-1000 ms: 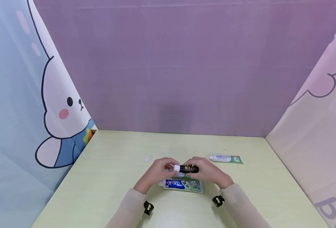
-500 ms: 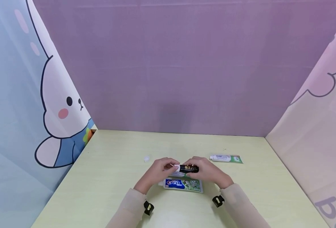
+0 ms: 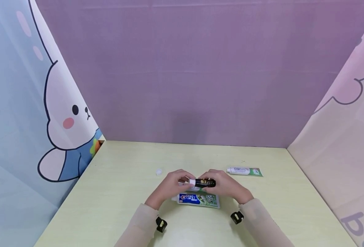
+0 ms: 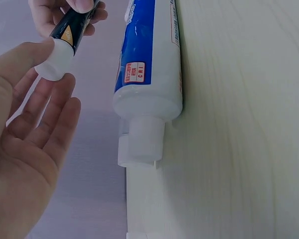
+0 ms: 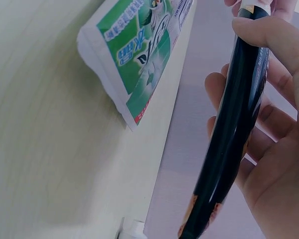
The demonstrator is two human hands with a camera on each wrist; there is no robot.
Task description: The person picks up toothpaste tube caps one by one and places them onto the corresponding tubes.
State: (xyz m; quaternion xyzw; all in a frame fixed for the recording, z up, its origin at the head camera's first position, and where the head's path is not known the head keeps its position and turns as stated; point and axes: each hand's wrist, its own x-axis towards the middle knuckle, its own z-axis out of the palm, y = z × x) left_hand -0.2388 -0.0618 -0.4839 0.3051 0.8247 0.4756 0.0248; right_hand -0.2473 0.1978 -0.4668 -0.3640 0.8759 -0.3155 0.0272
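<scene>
My right hand (image 3: 225, 185) grips a black toothpaste tube (image 3: 205, 183), its gold lettering facing the head camera. In the right wrist view, the thumb lies along the cap end of the dark, slightly bent tube (image 5: 231, 114). My left hand (image 3: 172, 184) pinches the white cap (image 4: 56, 60) at the tube's left end between thumb and fingers. Close below both hands lies a blue, white and green Crest toothpaste tube (image 3: 198, 200), cap to the left. Partly hidden behind it and under the hands is another white and green tube (image 3: 196, 189).
Farther back on the right, a smaller white and green toothpaste tube (image 3: 245, 172) lies on the pale wooden table (image 3: 123, 206). A small round white piece (image 3: 159, 172) sits beyond my left hand. Cloth hangings (image 3: 194, 75) stand behind the table and along both sides.
The left thumb and fingers shift slightly on the white cap, covering more of it half a second ago than now. The black tube and the other tubes stay nearly where they were.
</scene>
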